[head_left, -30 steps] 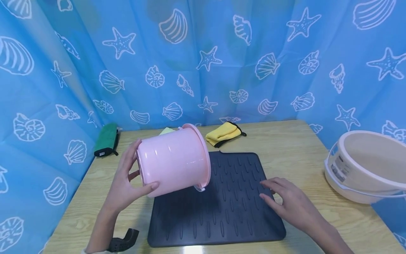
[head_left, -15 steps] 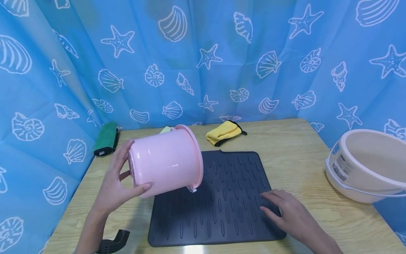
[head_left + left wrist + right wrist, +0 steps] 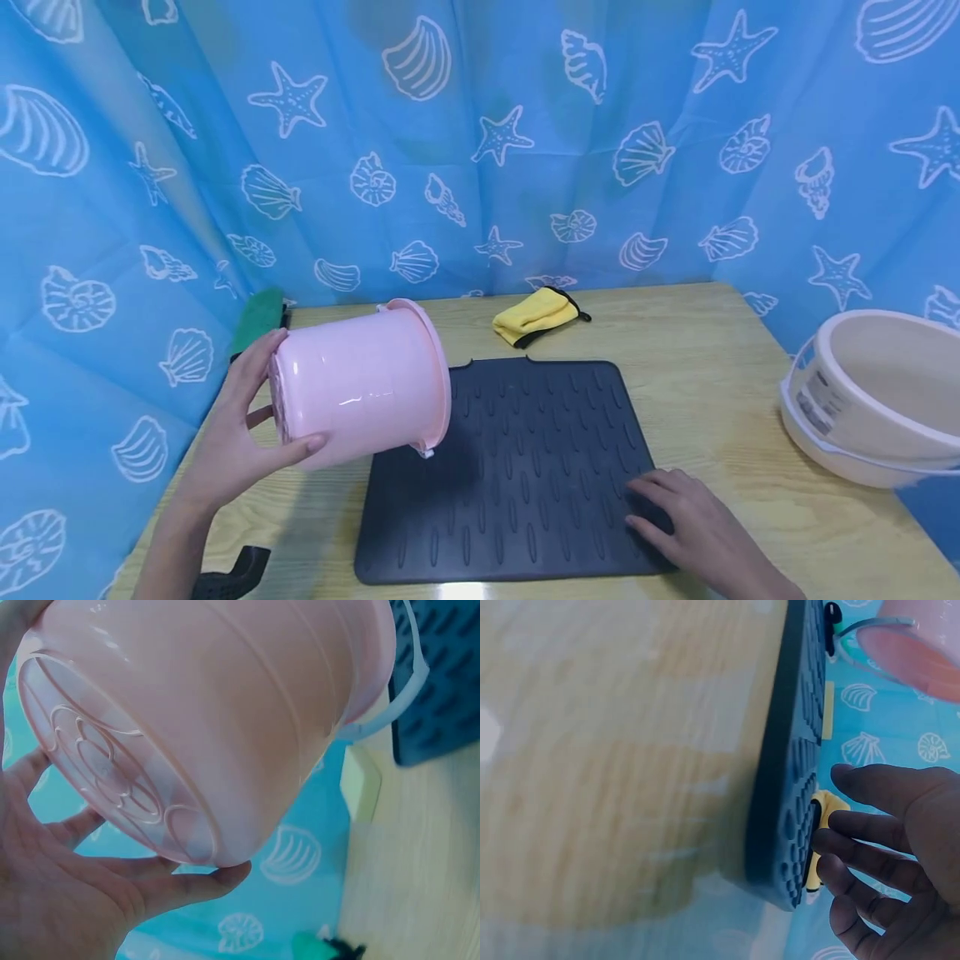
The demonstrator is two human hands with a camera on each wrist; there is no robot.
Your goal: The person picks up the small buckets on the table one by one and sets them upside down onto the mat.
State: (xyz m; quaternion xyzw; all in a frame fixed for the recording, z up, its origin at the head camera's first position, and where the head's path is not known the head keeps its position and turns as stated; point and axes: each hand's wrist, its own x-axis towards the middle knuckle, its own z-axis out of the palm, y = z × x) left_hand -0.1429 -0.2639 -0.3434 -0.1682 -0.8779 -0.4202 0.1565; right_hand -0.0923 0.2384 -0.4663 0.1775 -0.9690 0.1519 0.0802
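A pink bucket [image 3: 360, 379] is held up on its side over the left part of a black ribbed mat [image 3: 525, 492], its mouth facing right. My left hand [image 3: 228, 454] grips it at the base, thumb on the near side and fingers spread round the far side. In the left wrist view the bucket's [image 3: 225, 712] round moulded bottom shows, and its pale handle [image 3: 405, 697] hangs at the rim. Beside the mat's right front corner is my right hand [image 3: 686, 525], fingers loosely bent and holding nothing. The right wrist view shows that hand [image 3: 900, 855] near the mat's edge.
A folded yellow cloth [image 3: 536, 315] with black trim lies behind the mat. At the back left is a green cloth [image 3: 258, 315], partly behind my left hand. A pale yellow block [image 3: 361, 784] shows in the left wrist view. A white bucket [image 3: 840, 408] stands at the right edge.
My left hand has carried the pink bucket to the left, uncovering more of the mat. The right hand has come slightly lower, staying beside the mat's right edge.
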